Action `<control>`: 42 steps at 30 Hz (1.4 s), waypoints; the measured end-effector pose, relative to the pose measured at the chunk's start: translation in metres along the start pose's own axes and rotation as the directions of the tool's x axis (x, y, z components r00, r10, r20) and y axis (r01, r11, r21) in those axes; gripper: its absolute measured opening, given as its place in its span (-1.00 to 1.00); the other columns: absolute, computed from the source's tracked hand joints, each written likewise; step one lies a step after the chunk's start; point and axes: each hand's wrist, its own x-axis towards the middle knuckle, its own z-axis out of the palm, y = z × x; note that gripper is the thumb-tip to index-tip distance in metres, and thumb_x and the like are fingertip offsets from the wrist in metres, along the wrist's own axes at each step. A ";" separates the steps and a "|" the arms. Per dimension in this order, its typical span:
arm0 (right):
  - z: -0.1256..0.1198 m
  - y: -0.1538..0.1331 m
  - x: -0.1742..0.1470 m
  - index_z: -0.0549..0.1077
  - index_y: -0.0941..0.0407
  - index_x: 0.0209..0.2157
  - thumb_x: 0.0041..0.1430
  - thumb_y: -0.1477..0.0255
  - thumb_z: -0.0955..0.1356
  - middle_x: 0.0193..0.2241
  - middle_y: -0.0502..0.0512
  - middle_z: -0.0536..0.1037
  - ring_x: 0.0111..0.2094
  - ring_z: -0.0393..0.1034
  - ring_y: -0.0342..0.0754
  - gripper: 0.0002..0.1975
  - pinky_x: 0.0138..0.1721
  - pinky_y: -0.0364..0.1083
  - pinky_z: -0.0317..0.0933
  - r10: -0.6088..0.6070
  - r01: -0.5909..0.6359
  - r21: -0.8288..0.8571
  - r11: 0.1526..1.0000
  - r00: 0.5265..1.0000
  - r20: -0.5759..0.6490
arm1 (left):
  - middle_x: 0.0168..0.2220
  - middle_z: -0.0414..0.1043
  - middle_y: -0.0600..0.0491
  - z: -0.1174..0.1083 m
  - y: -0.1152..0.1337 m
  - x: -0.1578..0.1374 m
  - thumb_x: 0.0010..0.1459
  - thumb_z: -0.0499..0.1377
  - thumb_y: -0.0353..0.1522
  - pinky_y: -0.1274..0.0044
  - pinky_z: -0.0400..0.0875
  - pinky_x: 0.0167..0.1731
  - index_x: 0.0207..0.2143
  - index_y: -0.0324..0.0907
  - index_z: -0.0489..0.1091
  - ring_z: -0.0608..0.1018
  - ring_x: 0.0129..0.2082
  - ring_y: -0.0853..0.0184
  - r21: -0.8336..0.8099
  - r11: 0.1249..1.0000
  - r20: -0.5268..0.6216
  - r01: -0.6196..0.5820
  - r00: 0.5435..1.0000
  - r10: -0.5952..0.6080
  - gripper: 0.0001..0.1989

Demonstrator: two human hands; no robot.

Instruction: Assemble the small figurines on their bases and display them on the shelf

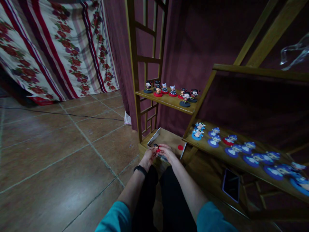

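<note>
Wooden shelf (169, 101); both hands (158, 153) gripping unlabelled figurine (156, 148).

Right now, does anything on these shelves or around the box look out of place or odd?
Two things stand out. A lone red disc lies in the cardboard box with no figurine on it. A dark phone rests below the shelf of blue figurines. Both hands, left and right, hold a small figurine.

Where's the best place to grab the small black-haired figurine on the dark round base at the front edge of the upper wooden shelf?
Probably grip the black-haired figurine on the dark round base by its flat disc base, coming from the open front: it stands upright at the shelf edge, neighbours behind it.
</note>
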 end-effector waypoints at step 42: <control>-0.004 -0.002 0.000 0.46 0.06 -0.23 -0.16 0.50 0.41 -0.21 0.02 0.53 -0.36 0.44 -0.18 -0.66 -0.33 -0.20 0.31 -0.113 0.109 0.039 0.993 0.985 0.132 | -0.43 0.46 0.04 0.005 0.009 -0.007 -0.07 0.21 -0.63 0.69 0.39 -0.49 -0.22 -0.26 0.42 0.48 -0.54 0.51 -0.127 0.987 0.085 -0.103 0.990 0.115 -0.69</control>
